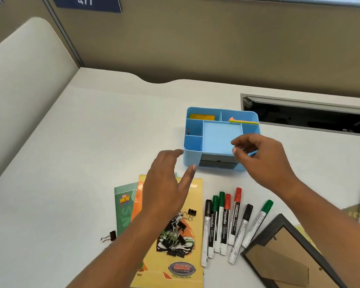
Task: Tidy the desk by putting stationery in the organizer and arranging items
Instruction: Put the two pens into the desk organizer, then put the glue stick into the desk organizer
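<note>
Two hands are in view above a white surface (50, 163). Left hand (164, 183): released, fingers straight and spread, holding nothing, hovering over a yellow notebook (193, 196), with its fingertips just beside the front left corner of the blue organizer (220, 138). Right hand (266, 163): at the organizer's front right corner, thumb and forefinger curled toward each other with a small gap between them; whether anything is pinched there cannot be told. Organizer: upright at mid-surface, beyond the loose stationery, with a grey drawer (216, 162) closed in its front face. Its rear left compartment holds a yellow pad (202, 117); its rear right compartment holds coloured sticky flags (244, 121); the wide central tray shows bare blue floor. Loose items nearest the person: the yellow notebook overlapping a green notebook (123, 210) to its left; a heap of black binder clips (175, 235) lying on the yellow cover, with one stray binder clip (109, 235) on the surface to the left of the notebooks. Seven whiteboard markers (224, 223), capped black, green and red, lie side by side just right of the yellow notebook. One black picture frame (287, 254) lies face down beside the markers, brown backing upward
</note>
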Tool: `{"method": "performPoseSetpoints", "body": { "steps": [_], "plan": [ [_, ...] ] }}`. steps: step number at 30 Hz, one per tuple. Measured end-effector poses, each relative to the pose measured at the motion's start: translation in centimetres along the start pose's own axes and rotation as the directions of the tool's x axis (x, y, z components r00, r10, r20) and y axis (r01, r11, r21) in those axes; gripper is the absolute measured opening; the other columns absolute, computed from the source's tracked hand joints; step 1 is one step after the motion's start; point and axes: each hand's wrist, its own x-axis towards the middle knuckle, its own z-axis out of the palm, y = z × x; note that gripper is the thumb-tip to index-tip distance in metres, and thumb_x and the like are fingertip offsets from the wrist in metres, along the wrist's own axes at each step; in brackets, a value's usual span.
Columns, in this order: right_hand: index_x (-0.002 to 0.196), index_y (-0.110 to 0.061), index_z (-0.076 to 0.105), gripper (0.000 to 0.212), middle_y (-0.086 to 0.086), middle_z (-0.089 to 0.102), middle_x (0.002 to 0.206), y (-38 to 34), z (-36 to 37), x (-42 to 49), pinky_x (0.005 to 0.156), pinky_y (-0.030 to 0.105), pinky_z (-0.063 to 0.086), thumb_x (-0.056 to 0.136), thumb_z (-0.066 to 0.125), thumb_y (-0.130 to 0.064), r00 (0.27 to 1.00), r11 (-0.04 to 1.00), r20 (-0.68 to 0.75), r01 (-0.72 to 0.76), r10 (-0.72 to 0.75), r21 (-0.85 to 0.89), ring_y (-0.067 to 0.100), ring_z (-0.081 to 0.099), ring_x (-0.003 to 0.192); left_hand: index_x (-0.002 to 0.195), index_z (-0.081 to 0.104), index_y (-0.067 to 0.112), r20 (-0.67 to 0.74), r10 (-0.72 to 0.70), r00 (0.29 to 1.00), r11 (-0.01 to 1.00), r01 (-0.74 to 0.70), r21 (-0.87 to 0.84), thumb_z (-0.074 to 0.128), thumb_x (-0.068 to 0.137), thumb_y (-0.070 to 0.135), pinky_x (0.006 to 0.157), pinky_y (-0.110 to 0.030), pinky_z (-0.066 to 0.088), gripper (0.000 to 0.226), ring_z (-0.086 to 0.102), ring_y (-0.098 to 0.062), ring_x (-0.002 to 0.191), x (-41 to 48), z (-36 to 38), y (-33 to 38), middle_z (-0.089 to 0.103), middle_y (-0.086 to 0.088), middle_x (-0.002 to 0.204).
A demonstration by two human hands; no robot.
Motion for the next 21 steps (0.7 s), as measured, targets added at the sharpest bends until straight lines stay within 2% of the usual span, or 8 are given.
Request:
{"method": "performPoseSetpoints", "body": {
  "steps": [2, 6, 9, 12, 15, 18, 21],
  "plan": [
    [0.091, -0.031, 0.071, 0.018, -0.019, 0.069, 0.079, 1.4, -1.3, -3.2, 0.061, 0.003, 0.043, 0.084, 0.072, -0.015, 0.999, 0.999, -0.021, -0.047, 0.047, -0.003, -0.004, 0.063, 0.076, 0.130, 0.053, 0.026, 0.021, -0.015, 1.000, 1.000, 0.016, -0.013, 0.055, 0.093, 0.049, 0.093, -0.035, 0.049, 0.044, 0.048, -0.007, 0.117, -3.8, 0.3, -0.3, 0.053, 0.009, 0.128],
    [0.089, -0.032, 0.072, 0.019, -0.021, 0.071, 0.080, 4.7, -3.5, -10.1, 0.060, 0.006, 0.046, 0.084, 0.073, -0.014, 0.980, 0.981, -0.035, -0.195, 0.195, 0.002, 0.000, 0.065, 0.067, 0.131, 0.054, 0.026, 0.144, 0.050, 0.988, 0.995, -0.061, 0.073, 0.051, 0.094, 0.052, 0.099, -0.027, 0.039, 0.045, 0.049, -0.012, 0.121, -11.0, 1.5, -0.8, 0.056, 0.008, 0.128],
    [0.091, -0.036, 0.071, 0.022, -0.020, 0.071, 0.086, 7.1, -5.5, -15.0, 0.065, 0.012, 0.047, 0.084, 0.075, -0.015, 0.962, 0.961, -0.054, -0.270, 0.267, -0.058, -0.002, 0.066, 0.079, 0.130, 0.058, 0.023, 0.212, 0.121, 0.970, 0.979, -0.152, 0.136, 0.050, 0.092, 0.053, 0.101, -0.032, 0.042, 0.049, 0.051, -0.016, 0.124, -15.4, 2.5, -0.9, 0.059, 0.004, 0.129],
    [0.092, -0.038, 0.069, 0.027, -0.019, 0.067, 0.096, 9.4, -7.5, -18.8, 0.071, 0.018, 0.043, 0.084, 0.075, -0.014, 0.934, 0.932, -0.141, -0.344, 0.327, -0.116, 0.007, 0.064, 0.087, 0.129, 0.059, 0.021, 0.214, 0.149, 0.965, 0.963, -0.191, 0.188, 0.053, 0.089, 0.052, 0.103, -0.033, 0.042, 0.050, 0.051, -0.017, 0.124, -18.1, 3.6, -1.1, 0.059, 0.004, 0.128],
    [0.096, -0.036, 0.066, 0.028, -0.009, 0.065, 0.104, 11.9, -9.4, -21.5, 0.078, 0.027, 0.043, 0.084, 0.073, -0.012, 0.908, 0.909, -0.239, -0.385, 0.343, -0.158, 0.016, 0.059, 0.091, 0.130, 0.057, 0.020, 0.229, 0.157, 0.961, 0.941, -0.216, 0.259, 0.053, 0.089, 0.051, 0.103, -0.041, 0.045, 0.052, 0.052, -0.023, 0.128, -19.8, 4.5, -1.1, 0.057, 0.001, 0.133],
    [0.109, -0.029, 0.063, 0.030, 0.003, 0.063, 0.121, 14.6, -11.1, -23.3, 0.090, 0.039, 0.045, 0.085, 0.072, -0.013, 0.890, 0.876, -0.295, -0.420, 0.347, -0.239, 0.025, 0.056, 0.106, 0.133, 0.055, 0.019, 0.226, 0.172, 0.959, 0.914, -0.241, 0.325, 0.052, 0.089, 0.052, 0.110, -0.042, 0.035, 0.055, 0.045, -0.026, 0.136, -21.3, 5.6, -1.0, 0.052, 0.000, 0.142],
    [0.122, -0.018, 0.059, 0.038, 0.008, 0.055, 0.139, 17.0, -12.5, -24.5, 0.102, 0.044, 0.040, 0.086, 0.071, -0.016, 0.881, 0.842, -0.337, -0.439, 0.333, -0.313, 0.029, 0.048, 0.126, 0.136, 0.053, 0.015, 0.198, 0.172, 0.965, 0.895, -0.237, 0.378, 0.050, 0.089, 0.053, 0.112, -0.046, 0.026, 0.061, 0.033, -0.028, 0.143, -23.3, 6.9, -1.1, 0.044, -0.005, 0.151]
  ]
}}
